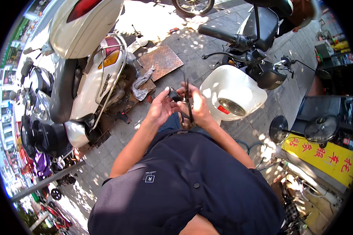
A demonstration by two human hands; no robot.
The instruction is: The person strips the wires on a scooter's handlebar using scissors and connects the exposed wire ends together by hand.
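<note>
In front of my waist, my left hand [161, 108] pinches a small rounded black part [174, 94] between thumb and fingers. Close beside it, my right hand [199, 107] is closed around a long, thin dark tool [188, 98] that points away from me. Its two narrow arms look like scissors or long tweezers, but I cannot tell which. The fingertips of both hands come near each other at the black part. Whether the tool touches that part is too small to make out.
A cream scooter [91, 91] with a raised top box [80, 33] stands at left. On the right is another scooter with a white headlight shell [227, 94] and black handlebar grip [217, 33]. A rusty metal sheet [161, 62], grey rag [142, 84] and black fan [321, 128] are nearby.
</note>
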